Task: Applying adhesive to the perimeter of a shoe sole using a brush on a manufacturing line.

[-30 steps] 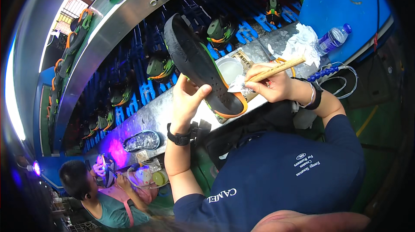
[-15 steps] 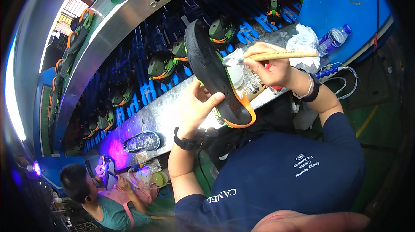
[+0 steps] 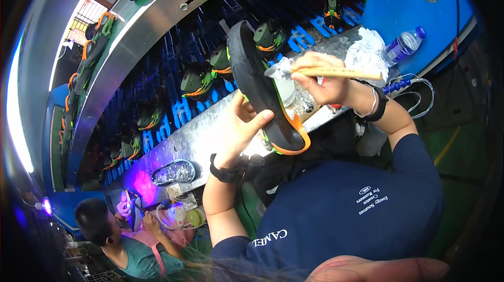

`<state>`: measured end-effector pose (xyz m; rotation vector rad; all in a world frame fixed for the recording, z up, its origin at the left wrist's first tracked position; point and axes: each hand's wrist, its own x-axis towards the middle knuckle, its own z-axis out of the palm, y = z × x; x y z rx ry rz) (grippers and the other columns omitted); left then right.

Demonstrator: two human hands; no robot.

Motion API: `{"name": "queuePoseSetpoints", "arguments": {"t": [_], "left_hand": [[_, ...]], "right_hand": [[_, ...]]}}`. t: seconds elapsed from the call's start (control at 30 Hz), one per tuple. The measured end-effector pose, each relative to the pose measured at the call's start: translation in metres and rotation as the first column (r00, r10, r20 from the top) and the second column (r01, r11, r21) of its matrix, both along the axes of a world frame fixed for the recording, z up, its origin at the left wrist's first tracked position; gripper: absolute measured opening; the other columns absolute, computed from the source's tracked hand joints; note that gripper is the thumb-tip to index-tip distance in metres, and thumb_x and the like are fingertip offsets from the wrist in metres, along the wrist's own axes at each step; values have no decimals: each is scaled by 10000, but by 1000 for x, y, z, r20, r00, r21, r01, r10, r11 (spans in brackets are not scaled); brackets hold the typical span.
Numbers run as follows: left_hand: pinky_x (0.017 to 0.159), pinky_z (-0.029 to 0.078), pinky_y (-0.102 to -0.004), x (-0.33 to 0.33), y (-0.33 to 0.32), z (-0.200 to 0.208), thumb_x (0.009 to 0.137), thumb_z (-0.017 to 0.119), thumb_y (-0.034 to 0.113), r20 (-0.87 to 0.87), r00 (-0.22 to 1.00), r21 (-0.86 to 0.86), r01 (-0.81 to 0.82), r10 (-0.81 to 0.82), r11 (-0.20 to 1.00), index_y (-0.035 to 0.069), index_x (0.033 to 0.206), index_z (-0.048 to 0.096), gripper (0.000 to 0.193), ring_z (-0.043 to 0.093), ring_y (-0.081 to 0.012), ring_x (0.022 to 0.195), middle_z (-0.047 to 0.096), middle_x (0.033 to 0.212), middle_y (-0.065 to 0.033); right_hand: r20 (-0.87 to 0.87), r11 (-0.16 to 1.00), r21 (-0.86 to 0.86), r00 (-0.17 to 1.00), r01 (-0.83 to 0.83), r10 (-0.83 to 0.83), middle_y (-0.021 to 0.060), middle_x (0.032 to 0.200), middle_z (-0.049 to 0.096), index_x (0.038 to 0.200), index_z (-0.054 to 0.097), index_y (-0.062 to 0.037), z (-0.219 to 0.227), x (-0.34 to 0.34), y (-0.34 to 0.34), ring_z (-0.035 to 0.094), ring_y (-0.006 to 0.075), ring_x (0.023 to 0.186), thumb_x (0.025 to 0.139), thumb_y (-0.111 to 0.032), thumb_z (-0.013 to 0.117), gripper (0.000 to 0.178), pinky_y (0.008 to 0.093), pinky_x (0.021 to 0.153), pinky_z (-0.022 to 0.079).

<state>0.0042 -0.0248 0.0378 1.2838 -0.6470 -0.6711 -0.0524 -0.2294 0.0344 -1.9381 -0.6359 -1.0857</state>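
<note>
My left hand [image 3: 242, 127] is closed round the heel part of a shoe [image 3: 253, 80], thumb lying across its side. The shoe is long and black, with orange trim at the heel and green along its edge; it stands up at a slant with its dark underside toward me. In my right hand [image 3: 324, 80] is a brush [image 3: 357, 73] with a pale wooden handle, gripped between thumb and fingers. Its whitish bristles are at the shoe's right edge; whether they touch it I cannot tell. Behind the brush is a white round container [image 3: 286, 93], partly hidden.
A metal ledge [image 3: 210, 116] runs past my hands. Beyond it, several green and orange shoes [image 3: 197, 82] sit on a rack of blue holders. Crumpled white paper [image 3: 367, 53] and a bottle [image 3: 404, 45] are at right. A clear shoe-shaped piece [image 3: 174, 171] lies left, near a co-worker [image 3: 126, 240].
The brush has shifted slightly left and its handle has tilted, with the handle's end lower. The shoe's upper end has swung a little to the right in my left hand.
</note>
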Motion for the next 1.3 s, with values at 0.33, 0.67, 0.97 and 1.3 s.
{"name": "queuePoseSetpoints", "arguments": {"t": [0.33,0.67,0.97,1.3], "left_hand": [[757,462,-293,14,-4,3,719,645,75,92,995,-14,-42,43,999,12,1169,362,535,553,-190,872,550,971,-142],[789,401,-264,19,-27,38,761,603,210,131,983,-84,-114,125,990,-3,1204,302,577,519,-156,897,556,953,-104],[704,501,-380,242,-124,235,797,522,337,-5,992,77,-127,128,989,-56,1065,444,483,576,-243,859,540,989,-221],[738,451,-358,385,-42,227,742,534,398,962,258,265,-961,-89,75,-68,947,554,510,555,-293,915,562,937,-242]], "right_hand": [[-242,992,63,962,-112,124,100,672,558,788,526,4,-22,-45,10,546,168,550,689,40,583,120,246,468,422],[-125,875,482,992,46,16,71,661,524,792,530,50,3,-103,-44,441,76,539,736,16,548,68,201,467,339],[-171,741,645,980,189,-101,38,678,503,858,503,28,-3,-128,-72,412,35,531,770,-34,542,114,159,458,320],[-276,583,714,921,387,-274,9,622,462,844,492,2,-28,-143,-102,371,27,488,783,-57,526,92,159,424,285]]}}
